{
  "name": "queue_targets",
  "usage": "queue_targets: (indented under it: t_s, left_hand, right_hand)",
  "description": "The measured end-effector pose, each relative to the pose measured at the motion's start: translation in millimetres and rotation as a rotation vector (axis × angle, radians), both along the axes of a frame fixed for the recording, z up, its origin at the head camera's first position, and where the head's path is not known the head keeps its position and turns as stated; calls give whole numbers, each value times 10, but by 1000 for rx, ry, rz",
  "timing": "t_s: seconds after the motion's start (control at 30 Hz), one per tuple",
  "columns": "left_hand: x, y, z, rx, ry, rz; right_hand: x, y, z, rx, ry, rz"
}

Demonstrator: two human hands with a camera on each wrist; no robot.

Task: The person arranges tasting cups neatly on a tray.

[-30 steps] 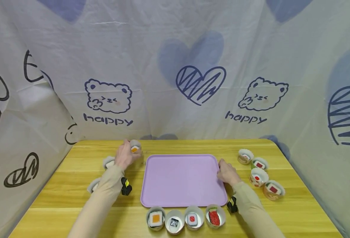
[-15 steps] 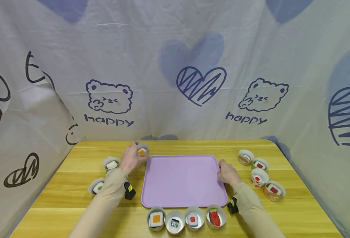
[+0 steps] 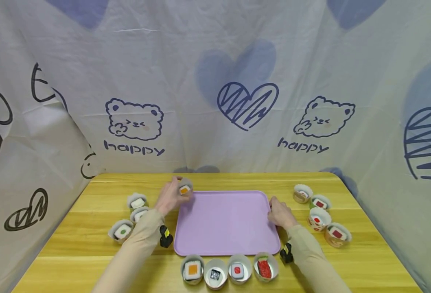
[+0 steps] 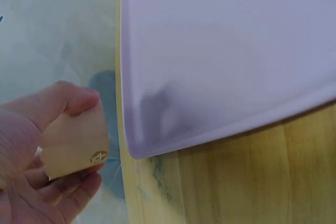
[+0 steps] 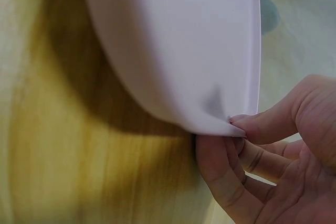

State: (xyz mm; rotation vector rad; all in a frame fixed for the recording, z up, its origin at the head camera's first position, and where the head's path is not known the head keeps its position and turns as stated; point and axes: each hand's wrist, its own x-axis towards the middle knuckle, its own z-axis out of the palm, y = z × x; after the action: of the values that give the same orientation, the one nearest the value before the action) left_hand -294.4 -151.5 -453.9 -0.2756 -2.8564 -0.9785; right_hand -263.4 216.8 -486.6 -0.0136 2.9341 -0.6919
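My left hand [image 3: 170, 196] grips a paper cup [image 4: 79, 142] with its thumb on one side and fingers on the other. In the head view that cup holds a white sushi piece with an orange top [image 3: 184, 189]. The cup is held above the table, by the far left corner of a lilac tray [image 3: 227, 223]. At the tray's right side, my right hand [image 3: 280, 213] pinches the rim between thumb and fingers, plain in the right wrist view. No items lie on the tray's bare surface.
Several paper cups with sushi pieces stand left [image 3: 122, 231], right [image 3: 337, 235] and along the front of the tray [image 3: 192, 269]. They rest on a wooden table [image 3: 76, 244]. A printed white cloth [image 3: 193, 134] hangs behind.
My left hand has carried the paper cup rightward, from left of the tray to its far left corner. The right hand keeps its hold on the rim, and the tray looks still.
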Motion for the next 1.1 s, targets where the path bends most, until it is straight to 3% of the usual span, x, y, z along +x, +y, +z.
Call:
queue_targets:
  t_s: [0.4,0.97,1.1]
  left_hand:
    - [-50,30,-35,31,-48,-159]
    - [-127,89,-101,2,-152,-194]
    - [-150,98,-139,-15,-145,-202]
  right_hand:
    - [-5,14,0,12,16,8]
    - [-4,10,-14,17,18,15]
    - [-4,5,-16,16,27,21]
